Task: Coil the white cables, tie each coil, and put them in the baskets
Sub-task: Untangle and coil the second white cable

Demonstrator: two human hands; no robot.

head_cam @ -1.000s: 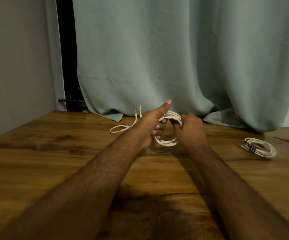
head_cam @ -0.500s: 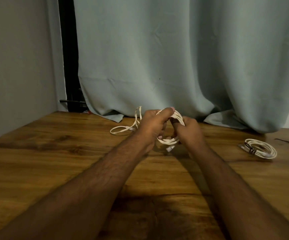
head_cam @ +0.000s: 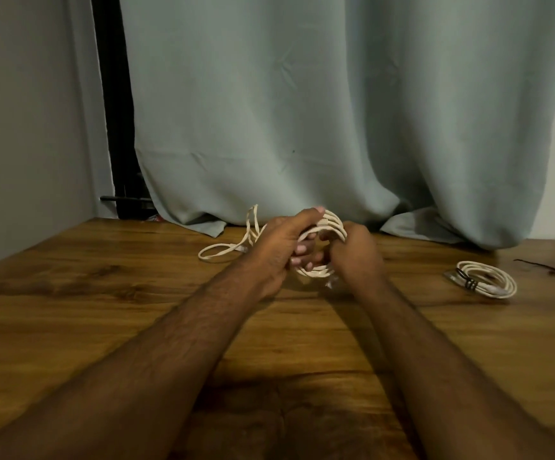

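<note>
A coil of white cable is held upright above the wooden table between both hands. My left hand grips its left side, thumb pressed on the top strands and fingers curled through the loop. My right hand grips the right side of the same coil. A loose white cable trails on the table behind my left hand, with a strand rising up. A second white coil, bound with a dark tie, lies flat at the right. No basket is in view.
A grey-green curtain hangs along the table's far edge, its hem resting on the wood. A thin dark tie strip lies at the far right. A grey wall stands at the left.
My left thumb, raised a second ago, has come down onto the top of the coil. Both hands have closed in around the coil and lifted it slightly.
</note>
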